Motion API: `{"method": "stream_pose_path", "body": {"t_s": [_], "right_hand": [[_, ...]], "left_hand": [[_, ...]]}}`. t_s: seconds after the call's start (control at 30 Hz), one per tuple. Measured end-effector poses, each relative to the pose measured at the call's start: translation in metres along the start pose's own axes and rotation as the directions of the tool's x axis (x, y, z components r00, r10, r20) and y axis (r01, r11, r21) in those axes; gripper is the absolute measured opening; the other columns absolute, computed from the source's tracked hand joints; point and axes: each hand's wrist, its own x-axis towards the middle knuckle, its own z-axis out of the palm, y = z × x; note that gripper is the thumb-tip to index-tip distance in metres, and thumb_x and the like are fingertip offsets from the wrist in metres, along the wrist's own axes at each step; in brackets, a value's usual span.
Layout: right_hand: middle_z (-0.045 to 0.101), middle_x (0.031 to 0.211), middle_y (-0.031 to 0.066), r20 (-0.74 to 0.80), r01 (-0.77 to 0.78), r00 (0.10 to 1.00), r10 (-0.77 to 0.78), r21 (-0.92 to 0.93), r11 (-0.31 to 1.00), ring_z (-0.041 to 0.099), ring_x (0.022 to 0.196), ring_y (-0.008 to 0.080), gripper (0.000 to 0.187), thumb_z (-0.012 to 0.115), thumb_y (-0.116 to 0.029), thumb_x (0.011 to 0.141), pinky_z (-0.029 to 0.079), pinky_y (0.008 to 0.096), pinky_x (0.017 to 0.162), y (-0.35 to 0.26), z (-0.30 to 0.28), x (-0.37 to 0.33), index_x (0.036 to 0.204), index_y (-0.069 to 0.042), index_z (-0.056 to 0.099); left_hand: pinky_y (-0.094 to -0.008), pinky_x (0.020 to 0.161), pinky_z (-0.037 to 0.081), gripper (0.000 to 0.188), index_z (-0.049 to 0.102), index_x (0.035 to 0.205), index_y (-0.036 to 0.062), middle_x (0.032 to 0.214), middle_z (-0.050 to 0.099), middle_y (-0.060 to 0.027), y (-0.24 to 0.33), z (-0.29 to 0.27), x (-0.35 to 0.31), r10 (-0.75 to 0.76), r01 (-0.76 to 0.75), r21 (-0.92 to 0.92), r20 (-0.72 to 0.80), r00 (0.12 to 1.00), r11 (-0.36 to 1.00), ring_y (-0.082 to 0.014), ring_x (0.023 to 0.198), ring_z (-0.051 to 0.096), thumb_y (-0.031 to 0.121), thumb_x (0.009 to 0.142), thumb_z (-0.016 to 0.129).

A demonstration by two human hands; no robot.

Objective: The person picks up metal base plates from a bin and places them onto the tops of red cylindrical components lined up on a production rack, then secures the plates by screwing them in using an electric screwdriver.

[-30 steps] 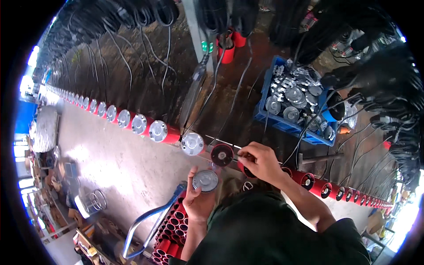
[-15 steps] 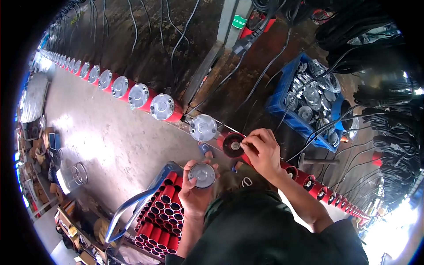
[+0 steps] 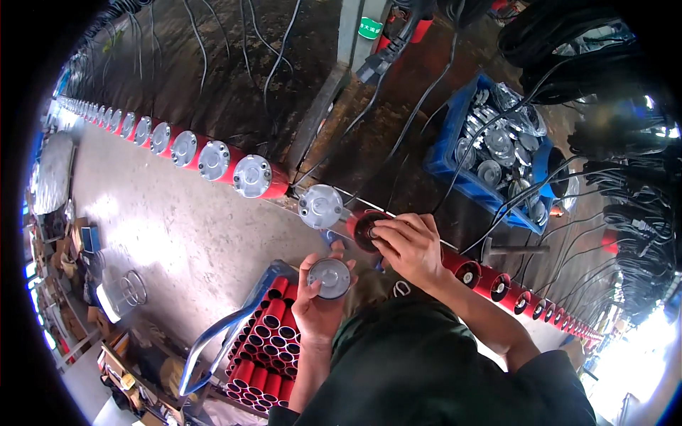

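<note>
Left hand (image 3: 321,302) grips a round silver cap (image 3: 329,277); right hand (image 3: 410,246) pinches the open red tube (image 3: 367,228)

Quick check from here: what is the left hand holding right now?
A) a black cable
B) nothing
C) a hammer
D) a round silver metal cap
D: the left hand holds a round silver metal cap face up, while the right hand works at the open end of a red tube.
</note>
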Motion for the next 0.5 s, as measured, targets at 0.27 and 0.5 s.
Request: {"method": "stream_pose_path", "body": {"t_s": [0.27,0.5], "right_hand": [[0.075,0.098,-0.0001,0.036,-0.022,0.999,0.023,-0.004,1.0,0.068,0.094,0.0198,0.043,0.089,-0.019,0.076,0.048,0.0383,0.081,0.006,0.001,-0.002,0.114,-0.011,0.069],[0.075,0.098,0.0004,0.035,-0.013,0.999,0.013,0.006,1.0,0.068,0.095,0.0206,0.042,0.089,-0.018,0.076,0.048,0.0384,0.081,0.006,0.001,-0.001,0.113,-0.011,0.07]], "left_hand": [[-0.0591,0.11,0.048,0.056,0.05,0.143,0.0141,0.145,0.057,-0.0236,-0.003,0.006,0.001,-0.007,0.007,0.012,-0.021,1.0,1.0,-0.047,0.134,0.056,0.017,0.088,0.063],[-0.0587,0.109,0.049,0.056,0.051,0.142,0.0136,0.143,0.057,-0.0235,-0.005,0.011,0.002,-0.01,0.01,0.03,0.005,1.0,0.999,-0.0469,0.133,0.056,0.017,0.088,0.064]]}}
